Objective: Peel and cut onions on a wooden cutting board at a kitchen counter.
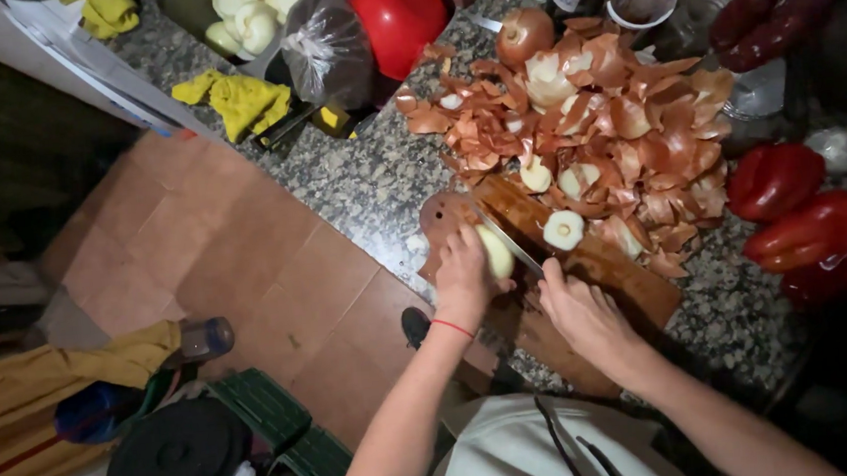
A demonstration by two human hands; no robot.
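Note:
My left hand [463, 270] presses a peeled onion [495, 251] down on a brown wooden cutting board [625, 272]. My right hand [580, 308] grips the handle of a knife [506, 239], whose blade lies against the onion. A cut onion half [563, 229] rests on the board just beyond the blade. A big heap of brown onion skins [625, 129] covers the far end of the board and the counter.
A speckled granite counter [360, 178] holds a whole unpeeled onion [525, 34], red peppers [800, 217], a red bowl [398, 11], a container of peeled onions [249, 17], a plastic bag [326, 46] and yellow cloths [240, 100]. On the tiled floor [246, 260] stand green crates [278, 427].

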